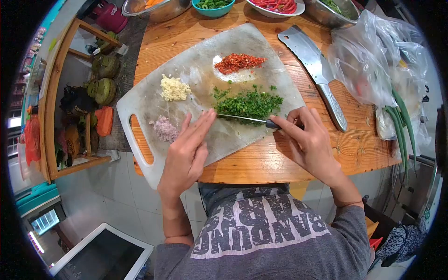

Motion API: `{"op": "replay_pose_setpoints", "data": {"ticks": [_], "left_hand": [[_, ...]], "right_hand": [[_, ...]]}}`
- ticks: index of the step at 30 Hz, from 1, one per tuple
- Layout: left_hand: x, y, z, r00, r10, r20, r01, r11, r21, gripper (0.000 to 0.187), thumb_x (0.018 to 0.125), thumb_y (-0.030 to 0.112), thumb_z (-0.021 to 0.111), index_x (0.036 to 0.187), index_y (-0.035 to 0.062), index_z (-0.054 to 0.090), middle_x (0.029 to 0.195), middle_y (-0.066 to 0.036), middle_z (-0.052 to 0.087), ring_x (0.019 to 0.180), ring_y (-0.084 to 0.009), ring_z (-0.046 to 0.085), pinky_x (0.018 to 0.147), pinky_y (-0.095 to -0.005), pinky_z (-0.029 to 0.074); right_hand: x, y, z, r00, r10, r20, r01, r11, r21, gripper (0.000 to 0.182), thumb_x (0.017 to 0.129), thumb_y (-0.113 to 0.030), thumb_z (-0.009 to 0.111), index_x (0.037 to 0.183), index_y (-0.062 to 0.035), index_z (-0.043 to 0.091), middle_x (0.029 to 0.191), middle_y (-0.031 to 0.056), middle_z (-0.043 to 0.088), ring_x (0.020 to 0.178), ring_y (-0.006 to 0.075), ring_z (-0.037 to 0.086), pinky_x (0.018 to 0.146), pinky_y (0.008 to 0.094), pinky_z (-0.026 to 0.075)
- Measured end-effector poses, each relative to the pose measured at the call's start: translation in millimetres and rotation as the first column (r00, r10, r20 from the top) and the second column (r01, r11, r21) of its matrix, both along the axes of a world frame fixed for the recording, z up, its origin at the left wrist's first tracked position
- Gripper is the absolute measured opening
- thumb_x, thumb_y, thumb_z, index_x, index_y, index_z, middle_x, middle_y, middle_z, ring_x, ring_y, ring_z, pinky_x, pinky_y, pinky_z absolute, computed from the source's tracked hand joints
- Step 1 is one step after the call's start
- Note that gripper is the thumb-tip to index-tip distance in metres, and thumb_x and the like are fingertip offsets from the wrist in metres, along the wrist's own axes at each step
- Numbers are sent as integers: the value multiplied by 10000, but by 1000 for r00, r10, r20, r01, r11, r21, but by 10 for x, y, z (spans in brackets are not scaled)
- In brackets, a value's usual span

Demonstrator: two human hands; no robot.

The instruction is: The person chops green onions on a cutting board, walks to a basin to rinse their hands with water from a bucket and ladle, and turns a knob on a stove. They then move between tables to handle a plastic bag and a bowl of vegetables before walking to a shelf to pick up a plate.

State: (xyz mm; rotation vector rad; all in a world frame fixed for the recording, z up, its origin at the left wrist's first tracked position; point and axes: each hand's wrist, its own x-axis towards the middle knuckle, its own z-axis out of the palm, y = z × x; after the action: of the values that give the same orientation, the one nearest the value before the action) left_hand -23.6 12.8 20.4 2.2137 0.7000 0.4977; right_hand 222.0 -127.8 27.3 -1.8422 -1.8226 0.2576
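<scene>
My right hand (309, 139) is closed around the dark handle of a kitchen knife (243, 119). Its thin blade lies across the near edge of a pile of finely chopped green herbs (249, 103). At the tip of the blade are the stretched fingers of my left hand (185, 153), which grips nothing. Under the herbs is a worn white cutting board (200, 65), set at an angle. It also carries minced red chili (239, 63), chopped garlic (175, 88) and minced shallot (165, 129), the last beside my left hand.
A cleaver (313, 63) lies right of the board, near clear plastic bags (359, 56) and long green leaves (402, 122). Along the back stand a teal bowl (213, 9), a white bowl of red chilies (279, 10) and metal bowls (161, 10). A wooden shelf (51, 102) is at left.
</scene>
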Motion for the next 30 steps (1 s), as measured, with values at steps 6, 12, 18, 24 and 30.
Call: {"op": "replay_pose_setpoints", "data": {"ticks": [6, 12, 18, 24, 30], "left_hand": [[139, 36, -19, 997, -77, 13, 77, 997, 18, 616, 808, -84, 445, 1414, 5, 517, 1429, -175, 550, 1359, -320, 501, 1207, -508, 238], [137, -156, -40, 990, -141, -16, 141, 990, -22, 650, 806, -80, 477, 1450, -1, 469, 1479, -183, 496, 1409, -337, 434, 1205, -519, 226], [150, -239, -38, 995, -96, 7, 95, 994, 48, 664, 810, -74, 482, 1470, -6, 440, 1529, -186, 436, 1449, -347, 368, 1210, -517, 209], [120, -62, -1, 999, 26, 24, -30, 985, 168, 664, 812, -63, 477, 1471, 16, 450, 1515, -177, 458, 1432, -331, 401, 1214, -509, 210], [44, -20, -87, 994, 100, 48, -106, 982, 154, 669, 812, -68, 467, 1473, 39, 456, 1494, -163, 484, 1404, -323, 439, 1208, -514, 234]], "right_hand": [[169, -17, 62, 999, -14, 45, 13, 1000, 28, 466, 705, 17, 720, 1160, -79, 702, 918, 95, 553, 837, 281, 531, 732, 400, 464], [365, -64, -23, 997, 75, 10, -75, 997, -23, 459, 714, 20, 709, 1156, -104, 716, 915, 88, 561, 850, 272, 537, 757, 390, 472], [478, 114, 33, 999, 45, 27, -47, 997, 55, 439, 742, 16, 698, 1162, -113, 715, 912, 84, 561, 835, 262, 541, 759, 380, 480], [626, 540, 28, 986, 91, 143, -118, 974, 193, 430, 758, 13, 702, 1159, -144, 720, 934, 72, 573, 836, 259, 544, 755, 376, 488], [736, 615, -127, 979, 41, 200, -78, 980, 181, 414, 777, 11, 693, 1164, -132, 718, 947, 82, 577, 881, 265, 538, 774, 384, 487]]}}
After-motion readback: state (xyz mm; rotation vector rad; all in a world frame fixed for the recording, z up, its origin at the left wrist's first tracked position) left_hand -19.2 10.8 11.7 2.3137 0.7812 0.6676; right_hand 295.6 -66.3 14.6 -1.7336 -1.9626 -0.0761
